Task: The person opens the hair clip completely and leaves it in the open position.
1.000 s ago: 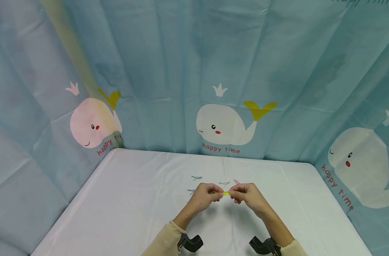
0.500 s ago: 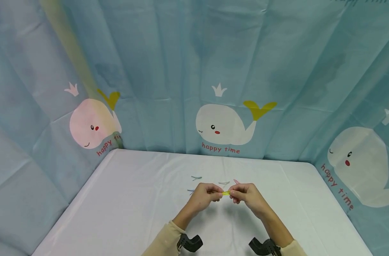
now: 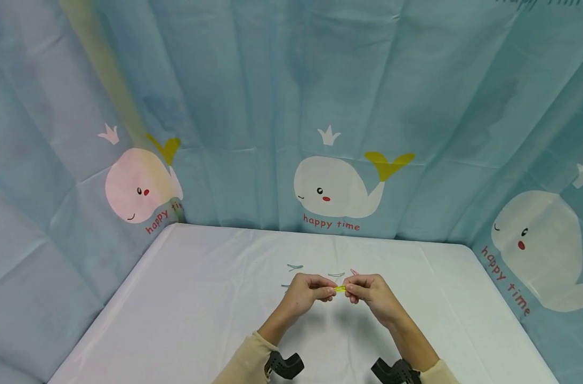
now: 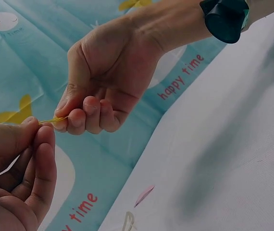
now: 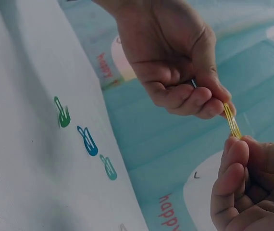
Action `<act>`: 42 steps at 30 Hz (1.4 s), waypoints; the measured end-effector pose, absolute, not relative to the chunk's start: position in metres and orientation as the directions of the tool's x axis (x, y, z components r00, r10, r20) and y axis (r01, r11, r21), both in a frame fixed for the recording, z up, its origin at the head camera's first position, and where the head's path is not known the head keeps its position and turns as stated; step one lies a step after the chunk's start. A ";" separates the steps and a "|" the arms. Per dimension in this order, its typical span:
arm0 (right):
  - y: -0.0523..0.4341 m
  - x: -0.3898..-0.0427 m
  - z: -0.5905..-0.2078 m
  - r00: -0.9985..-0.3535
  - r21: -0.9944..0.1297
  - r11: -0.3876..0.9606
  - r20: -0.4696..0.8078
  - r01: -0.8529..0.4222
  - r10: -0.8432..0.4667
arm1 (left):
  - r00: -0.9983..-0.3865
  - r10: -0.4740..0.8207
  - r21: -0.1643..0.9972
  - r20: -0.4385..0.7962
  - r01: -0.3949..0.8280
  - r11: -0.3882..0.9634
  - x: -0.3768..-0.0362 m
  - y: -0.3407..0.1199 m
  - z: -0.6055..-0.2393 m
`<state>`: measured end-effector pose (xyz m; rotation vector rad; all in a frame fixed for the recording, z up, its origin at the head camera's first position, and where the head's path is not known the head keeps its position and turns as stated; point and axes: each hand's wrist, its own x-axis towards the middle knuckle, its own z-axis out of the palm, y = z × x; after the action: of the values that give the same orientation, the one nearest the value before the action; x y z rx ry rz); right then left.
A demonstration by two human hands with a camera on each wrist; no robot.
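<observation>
Yellow clip (image 3: 339, 289): held in the air above the white surface (image 3: 200, 320), between both hands.
Left hand (image 3: 307, 292): grip pinches the clip's left end.
Right hand (image 3: 370, 293): grip pinches its right end.
Change: both hands have risen slightly in 1 second; the pinch is unchanged, so the work on this clip continues.
Nearby: 3 clips, green (image 5: 62, 114), blue (image 5: 88, 141), teal (image 5: 109, 168); a pink one (image 4: 143, 195).
</observation>
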<state>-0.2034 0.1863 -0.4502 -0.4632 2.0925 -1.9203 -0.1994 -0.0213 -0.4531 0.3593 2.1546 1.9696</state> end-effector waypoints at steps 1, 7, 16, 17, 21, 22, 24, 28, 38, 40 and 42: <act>0.186 -0.203 -0.450 -0.912 -0.996 0.068 0.031 -0.064 -0.409 | -0.951 0.309 0.996 0.016 0.043 0.080 -0.199 -0.021 -0.453; 0.185 -0.202 -0.450 -0.905 -0.998 0.019 0.054 -0.068 -0.421 | -0.951 0.309 0.997 0.023 0.045 0.066 -0.202 -0.021 -0.454; 0.182 -0.207 -0.454 -0.919 -0.996 0.074 0.009 -0.042 -0.395 | -0.957 0.288 0.996 0.030 0.052 0.067 -0.206 -0.025 -0.458; 0.182 -0.208 -0.454 -0.920 -0.997 0.073 -0.001 -0.030 -0.391 | -0.957 0.290 0.996 0.030 0.052 0.068 -0.206 -0.025 -0.458; 0.183 -0.208 -0.454 -0.922 -0.998 0.069 -0.029 0.003 -0.386 | -0.956 0.294 0.996 0.024 0.047 0.071 -0.206 -0.026 -0.457; 0.183 -0.209 -0.454 -0.922 -0.998 0.068 -0.034 0.009 -0.385 | -0.955 0.296 0.996 0.023 0.046 0.072 -0.206 -0.026 -0.457; 0.184 -0.209 -0.455 -0.923 -0.998 0.064 -0.042 0.018 -0.384 | -0.953 0.303 0.996 0.020 0.045 0.076 -0.206 -0.026 -0.456; 0.186 -0.210 -0.456 -0.921 -0.998 0.059 -0.050 0.029 -0.386 | -0.945 0.326 0.995 0.017 0.047 0.085 -0.206 -0.028 -0.455; 0.193 -0.211 -0.457 -0.910 -0.997 0.045 -0.070 0.057 -0.409 | -0.933 0.360 0.995 0.020 0.052 0.080 -0.208 -0.028 -0.456; 0.194 -0.212 -0.458 -0.908 -0.997 0.037 -0.074 0.064 -0.413 | -0.933 0.358 0.995 0.020 0.053 0.081 -0.208 -0.028 -0.457; 0.195 -0.212 -0.459 -0.905 -0.997 0.032 -0.076 0.068 -0.419 | -0.934 0.357 0.995 0.019 0.053 0.084 -0.208 -0.027 -0.458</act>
<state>-0.2116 0.1946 -0.4588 -0.3565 1.9688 -1.9349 -0.2080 -0.0274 -0.4584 0.4131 2.1317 1.9395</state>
